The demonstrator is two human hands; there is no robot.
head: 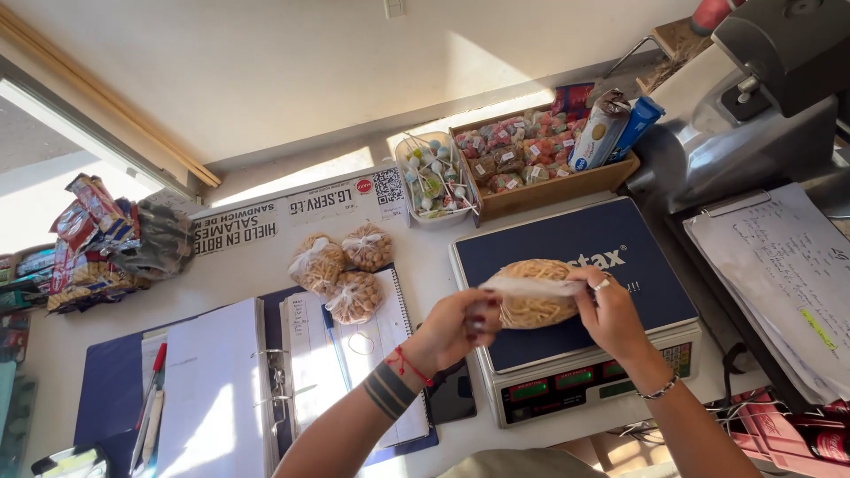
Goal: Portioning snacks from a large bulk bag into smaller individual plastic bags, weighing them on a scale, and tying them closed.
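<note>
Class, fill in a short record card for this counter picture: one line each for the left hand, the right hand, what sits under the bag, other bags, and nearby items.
Left hand: left hand pinches one end of the snack bag
Right hand: right hand grips the bag's other end
Under the bag: blue scale
Other bags: three tied bags beside an open binder
Nearby: tub of lollipops, candy box

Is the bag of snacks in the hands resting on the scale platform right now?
No, both the left hand and the right hand hold the small clear bag lifted above the blue scale, not on it.
</note>
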